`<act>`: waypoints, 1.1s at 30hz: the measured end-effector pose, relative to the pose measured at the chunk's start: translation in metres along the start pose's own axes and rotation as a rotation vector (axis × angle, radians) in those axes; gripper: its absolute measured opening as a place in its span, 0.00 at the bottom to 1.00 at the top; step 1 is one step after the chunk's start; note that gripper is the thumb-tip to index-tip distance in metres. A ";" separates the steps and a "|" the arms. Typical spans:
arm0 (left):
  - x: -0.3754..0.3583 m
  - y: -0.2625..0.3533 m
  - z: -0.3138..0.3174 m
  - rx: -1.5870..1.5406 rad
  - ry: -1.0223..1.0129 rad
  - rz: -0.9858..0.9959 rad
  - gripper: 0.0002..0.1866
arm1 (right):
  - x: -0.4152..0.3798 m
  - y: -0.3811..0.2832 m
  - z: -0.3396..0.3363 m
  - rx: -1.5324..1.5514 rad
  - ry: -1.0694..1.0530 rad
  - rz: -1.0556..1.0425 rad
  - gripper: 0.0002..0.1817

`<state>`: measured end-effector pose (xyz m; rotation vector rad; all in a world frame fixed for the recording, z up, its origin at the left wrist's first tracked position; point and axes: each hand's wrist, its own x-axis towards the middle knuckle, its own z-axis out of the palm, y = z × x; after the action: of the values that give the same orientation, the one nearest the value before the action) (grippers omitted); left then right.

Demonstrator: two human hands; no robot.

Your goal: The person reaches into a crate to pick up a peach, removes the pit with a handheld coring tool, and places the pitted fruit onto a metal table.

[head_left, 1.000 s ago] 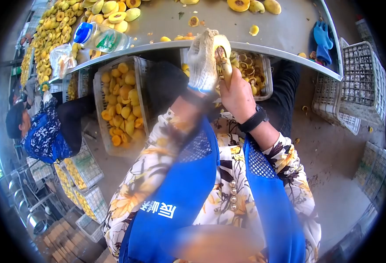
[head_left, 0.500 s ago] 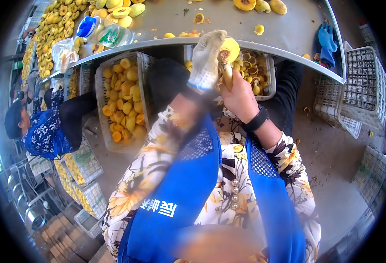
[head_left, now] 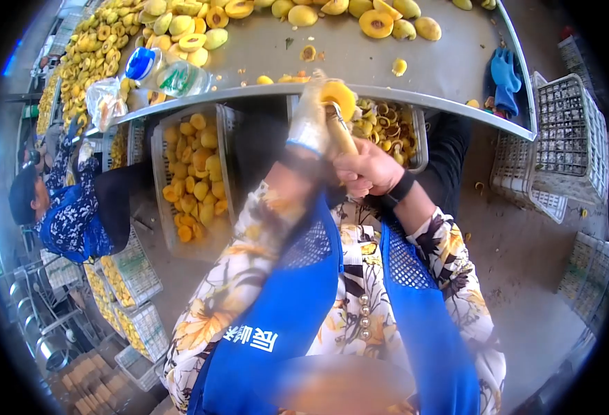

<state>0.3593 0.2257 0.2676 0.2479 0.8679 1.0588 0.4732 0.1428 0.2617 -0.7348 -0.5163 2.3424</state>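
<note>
My left hand point(head_left: 309, 119), in a white knit glove, holds a yellow halved fruit point(head_left: 339, 98) just past the near edge of the metal table point(head_left: 263, 52). My bare right hand point(head_left: 368, 168) is wrapped round the light wooden handle of a tool point(head_left: 341, 131); its tip reaches the cut face of the fruit. A crate of peels and fruit scraps point(head_left: 420, 142) stands below my hands. To its left is a crate of yellow fruit halves point(head_left: 159, 159). More whole and cut fruit point(head_left: 180, 26) lies on the table.
A plastic bottle point(head_left: 173, 77) and a clear bag point(head_left: 105, 102) lie at the table's left edge, a blue glove point(head_left: 505, 79) at its right end. Empty crates point(head_left: 564, 135) stand on the right. Another person point(head_left: 76, 214) sits at the far left.
Both hands have shifted slightly down in the view, the right one also a little left. The tool handle is more exposed, and more fruit shows along the table's far side.
</note>
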 end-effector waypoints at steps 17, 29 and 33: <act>0.023 0.127 -0.076 1.744 0.508 0.856 0.27 | 0.006 0.007 -0.070 -1.545 0.753 -0.215 0.11; 0.168 -0.011 0.115 2.197 -0.080 0.545 0.28 | -0.055 0.022 -0.082 -1.329 0.906 -0.514 0.11; 0.120 0.000 0.104 2.086 -0.282 0.763 0.26 | -0.048 -0.002 -0.085 -0.898 1.084 -0.745 0.13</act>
<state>0.4591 0.3494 0.2753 2.5248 1.3369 0.2900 0.5573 0.1272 0.2151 -1.6624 -1.0554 0.7318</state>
